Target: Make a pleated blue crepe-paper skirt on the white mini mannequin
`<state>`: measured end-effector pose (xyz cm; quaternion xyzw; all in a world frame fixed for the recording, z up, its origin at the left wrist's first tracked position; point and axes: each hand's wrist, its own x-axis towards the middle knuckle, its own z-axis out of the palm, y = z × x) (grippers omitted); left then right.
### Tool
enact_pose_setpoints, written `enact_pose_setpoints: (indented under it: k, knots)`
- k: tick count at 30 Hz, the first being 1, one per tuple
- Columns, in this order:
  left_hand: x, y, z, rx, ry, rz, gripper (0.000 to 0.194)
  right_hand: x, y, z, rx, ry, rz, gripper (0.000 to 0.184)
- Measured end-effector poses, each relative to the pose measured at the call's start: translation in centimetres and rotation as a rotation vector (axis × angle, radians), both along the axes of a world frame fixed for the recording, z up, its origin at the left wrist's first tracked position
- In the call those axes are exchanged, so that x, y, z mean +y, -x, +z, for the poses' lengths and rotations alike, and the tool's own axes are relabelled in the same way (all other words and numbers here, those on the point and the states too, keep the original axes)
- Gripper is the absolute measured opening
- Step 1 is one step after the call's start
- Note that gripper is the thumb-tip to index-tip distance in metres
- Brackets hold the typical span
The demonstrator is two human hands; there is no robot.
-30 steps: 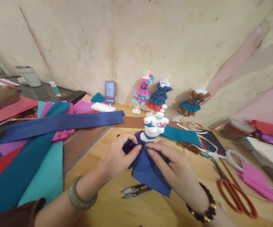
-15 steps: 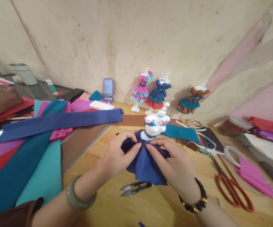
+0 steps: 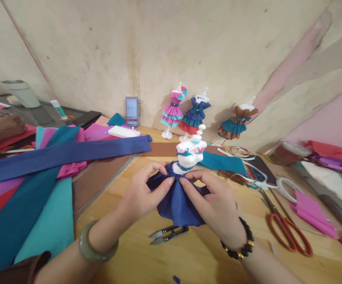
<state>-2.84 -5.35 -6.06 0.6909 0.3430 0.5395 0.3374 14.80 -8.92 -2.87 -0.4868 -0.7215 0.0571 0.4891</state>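
A small white mannequin stands before me, tilted slightly, with pink and teal scraps across its chest. Around its waist hangs a navy blue skirt, gathered at the top. My left hand is closed, pinching the skirt's gathered edge between thumb and fingers. From the other side my right hand pinches the same edge, the two thumbs nearly meeting at the front of the waist. Under the skirt's hem, thread snips lie on the wooden table. The mannequin's base is hidden.
Three dressed mannequins, including a pink one, stand by the wall. Strips such as a navy one lie left. Orange-handled scissors and a pink roll lie right. Another person's hand is at far left.
The view has shifted slightly, so most things sit a little farther left. The mannequin tips a bit to the left and both hands keep their pinch on the skirt's waist.
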Motion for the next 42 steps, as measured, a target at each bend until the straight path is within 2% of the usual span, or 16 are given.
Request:
enact_pose_setpoints:
  k: [9, 29, 35, 42]
  knots:
    - [0.2, -0.1, 0.6, -0.058, 0.063, 0.021, 0.029, 0.0, 0.1, -0.1, -0.017, -0.033, 0.035, 0.008]
    - [-0.1, 0.0, 1.1, -0.069, 0.114, 0.071, 0.027, -0.1, 0.3, -0.2, -0.007, -0.068, 0.077, 0.009]
    - [-0.1, 0.0, 1.2, -0.092, 0.079, 0.046, 0.028, -0.2, 0.4, -0.3, 0.024, -0.016, 0.075, 0.008]
    - [-0.1, 0.0, 1.4, -0.106, 0.2, -0.015, 0.036, -0.1, 0.4, -0.2, 0.122, 0.106, 0.114, 0.01]
